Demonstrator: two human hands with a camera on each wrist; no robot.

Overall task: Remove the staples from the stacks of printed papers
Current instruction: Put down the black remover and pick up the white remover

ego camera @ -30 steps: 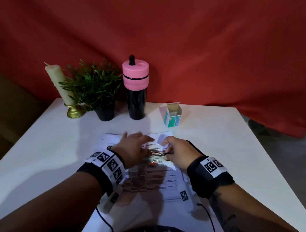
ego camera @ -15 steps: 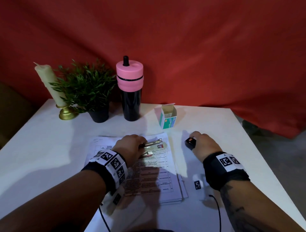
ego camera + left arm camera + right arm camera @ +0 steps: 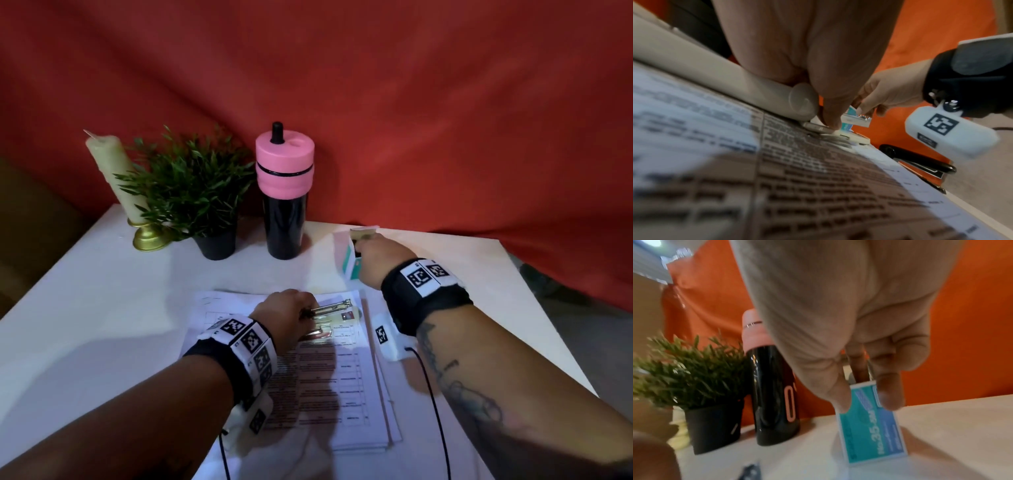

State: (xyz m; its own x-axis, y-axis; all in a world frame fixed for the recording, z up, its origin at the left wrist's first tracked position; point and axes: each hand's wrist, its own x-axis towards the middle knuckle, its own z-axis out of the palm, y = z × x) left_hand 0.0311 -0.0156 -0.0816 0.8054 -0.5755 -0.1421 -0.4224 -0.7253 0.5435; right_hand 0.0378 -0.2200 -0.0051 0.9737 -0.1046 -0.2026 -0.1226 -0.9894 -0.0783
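Note:
A stack of printed papers (image 3: 329,394) lies on the white table (image 3: 102,308) in front of me. My left hand (image 3: 301,311) rests on its top edge, fingers curled on one end of a slim metal tool (image 3: 334,306). In the left wrist view a fingertip (image 3: 830,123) presses that metal tool (image 3: 818,128) onto the papers (image 3: 818,186). My right hand (image 3: 363,248) is at the small teal staple box (image 3: 351,267) beyond the papers. In the right wrist view its thumb and finger (image 3: 890,395) pinch the open top of the staple box (image 3: 873,434), with another finger reaching inside.
A black stapler (image 3: 920,164) lies on the table just right of the papers. At the back stand a candle (image 3: 113,178), a potted plant (image 3: 195,192) and a black bottle with a pink lid (image 3: 284,192). Red cloth hangs behind.
My right hand left the metal tool, moved right with a small black piece, then reached forward to the staple box. The left hand stayed on the papers with the tool.

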